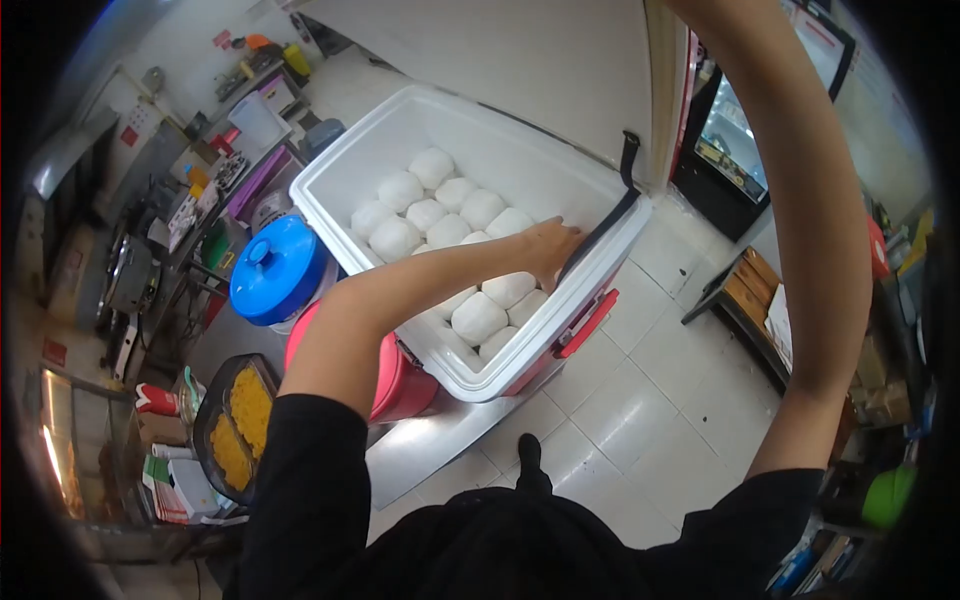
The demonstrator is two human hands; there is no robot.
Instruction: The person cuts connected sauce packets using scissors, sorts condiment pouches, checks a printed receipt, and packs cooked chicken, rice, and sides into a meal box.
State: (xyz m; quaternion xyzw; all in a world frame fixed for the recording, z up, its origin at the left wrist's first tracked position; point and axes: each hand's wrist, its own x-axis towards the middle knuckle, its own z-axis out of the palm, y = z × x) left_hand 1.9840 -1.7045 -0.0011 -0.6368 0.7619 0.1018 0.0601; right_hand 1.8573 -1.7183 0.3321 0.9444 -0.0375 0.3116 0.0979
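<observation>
A large white cooler box (330, 170) with a red outside stands open, and several round white balls (480, 318) that look like dough lie in it. My left hand (552, 250) reaches into the box at its right side, close to the balls; its fingertips are hidden behind a black strap (605, 222) and the rim, so what they hold, if anything, does not show. My right arm stretches up past the top edge of the view, and the hand itself is out of sight. The raised white lid (540, 60) stands behind the box.
Left of the box are a blue-lidded container (275, 270), a pink bucket (405, 385) and a black tray of yellow food (245, 415), on a metal table (430, 450). A wooden-topped bench (750, 290) and a glass-door fridge (735, 130) stand at the right.
</observation>
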